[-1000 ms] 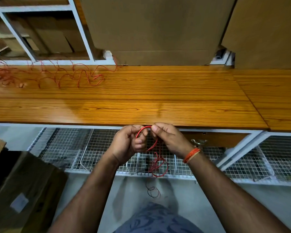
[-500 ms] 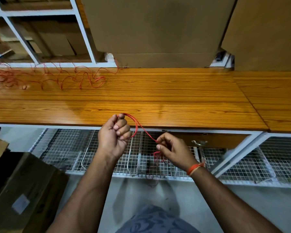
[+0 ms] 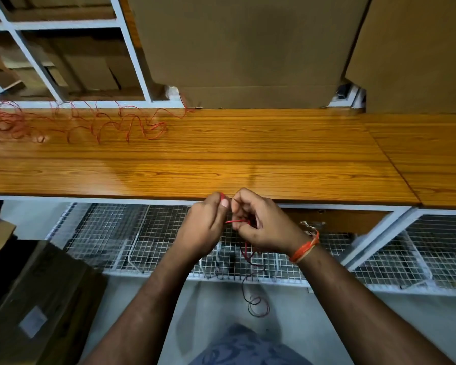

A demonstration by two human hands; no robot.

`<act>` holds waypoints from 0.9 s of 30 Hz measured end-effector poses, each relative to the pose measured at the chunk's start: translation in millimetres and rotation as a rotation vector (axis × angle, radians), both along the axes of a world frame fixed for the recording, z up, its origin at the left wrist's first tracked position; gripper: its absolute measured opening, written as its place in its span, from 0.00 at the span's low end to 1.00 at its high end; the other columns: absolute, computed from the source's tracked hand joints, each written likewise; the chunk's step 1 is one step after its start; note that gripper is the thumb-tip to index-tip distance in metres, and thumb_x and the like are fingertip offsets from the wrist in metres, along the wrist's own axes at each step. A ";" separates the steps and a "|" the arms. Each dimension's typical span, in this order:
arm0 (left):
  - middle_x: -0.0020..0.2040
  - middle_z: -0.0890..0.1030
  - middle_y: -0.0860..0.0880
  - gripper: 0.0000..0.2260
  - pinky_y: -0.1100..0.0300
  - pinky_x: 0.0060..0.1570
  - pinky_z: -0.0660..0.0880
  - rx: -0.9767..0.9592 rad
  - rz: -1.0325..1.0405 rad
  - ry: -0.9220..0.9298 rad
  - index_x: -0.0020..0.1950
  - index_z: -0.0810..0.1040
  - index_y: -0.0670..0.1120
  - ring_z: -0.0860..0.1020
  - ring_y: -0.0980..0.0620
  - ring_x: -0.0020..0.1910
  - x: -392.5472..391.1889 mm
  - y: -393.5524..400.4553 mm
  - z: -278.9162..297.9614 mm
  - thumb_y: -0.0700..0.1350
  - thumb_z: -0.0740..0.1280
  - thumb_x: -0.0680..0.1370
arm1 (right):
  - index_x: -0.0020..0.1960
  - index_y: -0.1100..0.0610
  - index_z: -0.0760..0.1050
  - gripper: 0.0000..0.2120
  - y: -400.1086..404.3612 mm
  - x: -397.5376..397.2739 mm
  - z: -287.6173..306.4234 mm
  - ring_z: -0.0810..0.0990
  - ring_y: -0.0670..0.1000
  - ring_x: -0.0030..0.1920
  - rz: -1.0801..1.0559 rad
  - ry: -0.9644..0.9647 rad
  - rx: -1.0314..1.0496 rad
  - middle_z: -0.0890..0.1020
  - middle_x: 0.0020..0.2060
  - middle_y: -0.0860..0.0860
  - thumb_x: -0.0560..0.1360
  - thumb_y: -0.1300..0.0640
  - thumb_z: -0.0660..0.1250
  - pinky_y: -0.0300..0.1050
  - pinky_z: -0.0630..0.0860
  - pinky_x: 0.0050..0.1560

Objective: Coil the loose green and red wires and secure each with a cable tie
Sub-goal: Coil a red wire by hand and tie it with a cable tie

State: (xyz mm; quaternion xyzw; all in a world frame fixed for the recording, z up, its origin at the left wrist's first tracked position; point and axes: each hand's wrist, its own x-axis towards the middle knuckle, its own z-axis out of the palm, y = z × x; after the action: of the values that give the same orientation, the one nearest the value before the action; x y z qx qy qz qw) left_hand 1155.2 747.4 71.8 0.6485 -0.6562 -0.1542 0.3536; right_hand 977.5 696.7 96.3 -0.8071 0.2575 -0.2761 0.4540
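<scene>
A thin red wire (image 3: 236,221) runs between my two hands, just below the front edge of the wooden table (image 3: 221,159). My left hand (image 3: 204,227) pinches one part of it at the thumb. My right hand (image 3: 261,227), with an orange thread band on the wrist, is closed on the wire right beside the left. The wire's loose tail (image 3: 256,304) hangs down in loops toward the floor. A tangle of loose red wire (image 3: 84,122) lies on the table's far left. No green wire or cable tie shows.
Large cardboard boxes (image 3: 242,48) stand along the back of the table, with a white shelf frame (image 3: 63,25) at the back left. White wire-mesh baskets (image 3: 116,233) hang under the table. A dark carton (image 3: 37,306) sits on the floor at the lower left.
My hands, apart half a second ago with the wire stretched between them, have come back together; the left moved right and down, the right moved up to meet it.
</scene>
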 end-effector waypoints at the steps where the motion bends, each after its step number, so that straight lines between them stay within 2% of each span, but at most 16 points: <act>1: 0.35 0.78 0.50 0.18 0.49 0.36 0.75 0.031 -0.010 0.004 0.47 0.74 0.50 0.78 0.49 0.35 0.6 -1.5 -0.4 0.60 0.53 0.83 | 0.48 0.54 0.71 0.12 -0.5 1.0 -1.2 0.81 0.59 0.41 0.002 -0.024 0.049 0.80 0.38 0.53 0.72 0.69 0.65 0.58 0.78 0.45; 3: 0.35 0.80 0.51 0.19 0.52 0.36 0.74 0.070 -0.029 0.055 0.44 0.77 0.48 0.78 0.52 0.35 -0.1 -3.5 0.4 0.61 0.55 0.81 | 0.47 0.53 0.70 0.11 -1.6 1.4 -7.4 0.81 0.53 0.41 0.002 -0.064 0.150 0.79 0.38 0.48 0.72 0.68 0.66 0.55 0.78 0.45; 5: 0.32 0.77 0.54 0.19 0.57 0.32 0.68 0.083 -0.031 0.117 0.40 0.78 0.47 0.72 0.58 0.30 -2.1 -3.0 2.6 0.59 0.59 0.81 | 0.47 0.55 0.71 0.09 -1.4 0.9 -12.6 0.79 0.49 0.45 -0.031 -0.147 0.246 0.80 0.40 0.52 0.73 0.65 0.68 0.47 0.77 0.48; 7: 0.29 0.72 0.53 0.20 0.57 0.30 0.63 0.103 -0.012 0.210 0.36 0.74 0.46 0.67 0.57 0.27 -3.4 -1.0 3.1 0.56 0.62 0.83 | 0.47 0.57 0.73 0.05 -0.4 -1.2 -20.0 0.80 0.52 0.49 -0.157 -0.286 0.357 0.82 0.45 0.59 0.76 0.62 0.69 0.47 0.78 0.52; 9: 0.29 0.71 0.49 0.20 0.57 0.31 0.63 0.148 0.015 0.393 0.35 0.71 0.45 0.67 0.53 0.28 -2.9 1.3 0.5 0.54 0.63 0.84 | 0.49 0.57 0.75 0.02 -0.9 -5.7 -32.5 0.81 0.54 0.52 -0.336 -0.387 0.518 0.84 0.51 0.59 0.81 0.61 0.66 0.49 0.78 0.52; 12: 0.32 0.73 0.43 0.23 0.57 0.32 0.66 0.190 0.088 0.658 0.40 0.72 0.37 0.69 0.50 0.28 -3.9 0.7 -2.4 0.55 0.63 0.84 | 0.53 0.59 0.78 0.10 3.7 -15.8 -52.4 0.81 0.56 0.55 -0.389 -0.314 0.612 0.85 0.54 0.55 0.85 0.57 0.60 0.50 0.76 0.52; 15: 0.28 0.70 0.47 0.20 0.61 0.27 0.62 0.192 0.165 0.796 0.38 0.72 0.41 0.66 0.53 0.23 -11.4 -0.2 0.6 0.50 0.60 0.86 | 0.59 0.59 0.79 0.13 13.9 -18.8 -56.8 0.83 0.55 0.56 -0.283 -0.315 0.676 0.85 0.56 0.55 0.85 0.54 0.58 0.50 0.77 0.54; 19: 0.25 0.64 0.50 0.21 0.64 0.25 0.56 0.300 0.328 1.011 0.33 0.68 0.47 0.60 0.55 0.21 -17.4 -0.6 1.2 0.49 0.59 0.87 | 0.69 0.56 0.73 0.22 22.4 -16.4 -56.9 0.84 0.62 0.57 -0.065 -0.273 0.697 0.82 0.63 0.56 0.80 0.46 0.64 0.49 0.75 0.49; 23: 0.22 0.67 0.51 0.21 0.67 0.22 0.58 0.416 0.467 1.002 0.33 0.69 0.45 0.62 0.56 0.17 -16.2 -0.3 -4.3 0.46 0.59 0.86 | 0.73 0.47 0.69 0.31 24.8 -23.6 -53.1 0.84 0.60 0.56 0.012 -0.104 0.536 0.77 0.67 0.53 0.72 0.44 0.74 0.44 0.80 0.51; 25: 0.24 0.68 0.50 0.19 0.68 0.22 0.60 0.451 0.524 0.968 0.34 0.70 0.45 0.64 0.56 0.17 -14.8 0.6 -8.8 0.43 0.59 0.86 | 0.73 0.44 0.69 0.31 25.3 -26.0 -51.1 0.84 0.57 0.56 0.088 -0.034 0.494 0.79 0.65 0.53 0.73 0.47 0.77 0.41 0.79 0.50; 27: 0.26 0.68 0.49 0.18 0.68 0.21 0.61 0.472 0.547 0.942 0.34 0.70 0.45 0.64 0.56 0.17 -13.9 1.9 -13.9 0.42 0.60 0.85 | 0.68 0.48 0.73 0.22 26.4 -23.3 -50.4 0.86 0.54 0.47 0.021 -0.020 0.451 0.83 0.57 0.53 0.76 0.53 0.75 0.40 0.79 0.44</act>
State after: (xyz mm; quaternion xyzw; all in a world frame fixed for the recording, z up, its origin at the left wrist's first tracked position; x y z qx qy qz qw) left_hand 1141.3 749.3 57.9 0.7168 -0.1856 -0.4707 0.4799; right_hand 954.2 723.1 45.9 -0.6850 0.3001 -0.2146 0.6283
